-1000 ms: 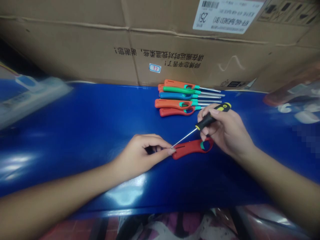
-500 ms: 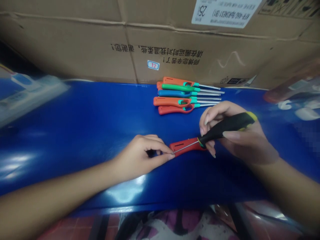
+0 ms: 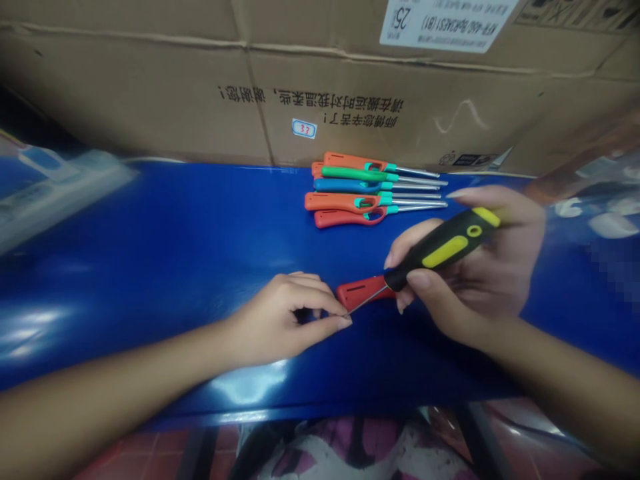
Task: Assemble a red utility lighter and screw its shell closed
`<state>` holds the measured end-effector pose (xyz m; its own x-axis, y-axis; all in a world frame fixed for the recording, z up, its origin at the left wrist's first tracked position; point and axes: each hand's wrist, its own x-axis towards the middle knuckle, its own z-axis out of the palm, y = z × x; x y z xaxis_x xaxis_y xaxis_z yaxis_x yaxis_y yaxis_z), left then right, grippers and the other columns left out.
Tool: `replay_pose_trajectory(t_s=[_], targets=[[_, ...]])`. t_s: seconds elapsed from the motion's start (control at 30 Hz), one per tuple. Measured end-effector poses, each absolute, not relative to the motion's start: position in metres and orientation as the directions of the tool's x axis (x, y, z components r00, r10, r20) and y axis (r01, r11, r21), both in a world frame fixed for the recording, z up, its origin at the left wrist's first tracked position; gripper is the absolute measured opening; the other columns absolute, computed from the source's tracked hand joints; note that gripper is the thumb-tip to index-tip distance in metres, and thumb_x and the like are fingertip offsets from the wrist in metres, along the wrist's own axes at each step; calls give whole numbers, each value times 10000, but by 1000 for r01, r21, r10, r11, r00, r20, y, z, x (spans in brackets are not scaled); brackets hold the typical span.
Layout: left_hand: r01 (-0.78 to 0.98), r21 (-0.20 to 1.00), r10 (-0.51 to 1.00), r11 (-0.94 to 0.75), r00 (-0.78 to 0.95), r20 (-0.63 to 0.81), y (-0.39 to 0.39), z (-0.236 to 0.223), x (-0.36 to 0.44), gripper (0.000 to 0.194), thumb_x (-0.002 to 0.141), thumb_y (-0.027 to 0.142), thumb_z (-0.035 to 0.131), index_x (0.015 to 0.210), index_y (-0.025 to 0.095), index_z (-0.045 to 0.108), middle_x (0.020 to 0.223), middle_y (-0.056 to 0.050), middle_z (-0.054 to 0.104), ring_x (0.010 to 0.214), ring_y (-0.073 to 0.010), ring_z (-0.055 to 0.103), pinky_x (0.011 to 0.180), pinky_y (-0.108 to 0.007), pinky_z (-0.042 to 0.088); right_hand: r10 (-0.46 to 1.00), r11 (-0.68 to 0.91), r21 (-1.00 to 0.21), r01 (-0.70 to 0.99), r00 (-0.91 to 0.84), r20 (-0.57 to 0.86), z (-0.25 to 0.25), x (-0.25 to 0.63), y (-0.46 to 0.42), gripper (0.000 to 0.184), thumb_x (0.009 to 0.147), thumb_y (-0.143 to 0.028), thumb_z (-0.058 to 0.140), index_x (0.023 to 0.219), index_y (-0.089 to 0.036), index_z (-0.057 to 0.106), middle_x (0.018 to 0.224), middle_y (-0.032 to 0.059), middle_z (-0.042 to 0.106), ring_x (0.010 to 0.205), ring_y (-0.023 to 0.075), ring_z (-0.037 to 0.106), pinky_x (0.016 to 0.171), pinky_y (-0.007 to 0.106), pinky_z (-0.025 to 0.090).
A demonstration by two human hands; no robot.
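My right hand point(image 3: 480, 273) grips a black and yellow screwdriver point(image 3: 440, 248) by its handle, shaft slanting down to the left. The thin metal tip meets the pinched thumb and forefinger of my left hand point(image 3: 293, 319), which rests on the blue table point(image 3: 175, 267). What the pinch holds is too small to make out. A red lighter body point(image 3: 360, 291) lies on the table just beyond the shaft, its right end hidden behind my right hand.
A pile of several long-nosed lighters point(image 3: 365, 190) in orange, green, blue and red lies behind the hands. A large cardboard box point(image 3: 300, 80) walls off the far edge. Blurred pale objects point(image 3: 60, 187) sit at far left, and others point(image 3: 600, 200) at far right.
My right hand has rolled the screwdriver so its yellow grip shows and has shifted it right. The red lighter body has slid left and is more covered. My left hand stays pinched.
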<state>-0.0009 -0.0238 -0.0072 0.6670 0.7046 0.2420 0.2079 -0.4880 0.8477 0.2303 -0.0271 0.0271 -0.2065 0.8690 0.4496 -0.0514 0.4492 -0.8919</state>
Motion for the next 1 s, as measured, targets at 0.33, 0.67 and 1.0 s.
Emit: replay_pose_trajectory(t_s=[0.33,0.67,1.0], targets=[[261,834,755,-485,607,249,-25,-5,0,286,821,297,808,1083,199,750,1010,-63,755,840,-160,675,711,-265,548,825,561,-825,63,-121,552,30,234,-28,557,819,-201,778,1225,-477,516,909,-8,703,735,213,732,431,289,537],[324,733,714,-598,631,303,-22,-11,-1,406,881,265,746,1271,223,643,1238,-58,701,1169,-211,608,1046,-376,472,788,610,-789,72,-158,595,29,235,-28,660,766,-94,798,1258,-467,563,959,-22,711,661,174,697,486,300,574],[324,718,688,-616,665,290,-23,-14,0,400,913,271,701,1302,214,624,1266,-63,691,1170,-218,599,1045,-383,469,721,691,-709,142,-215,659,28,230,-26,574,800,-114,774,1233,-442,591,934,-29,733,602,156,686,515,297,577]])
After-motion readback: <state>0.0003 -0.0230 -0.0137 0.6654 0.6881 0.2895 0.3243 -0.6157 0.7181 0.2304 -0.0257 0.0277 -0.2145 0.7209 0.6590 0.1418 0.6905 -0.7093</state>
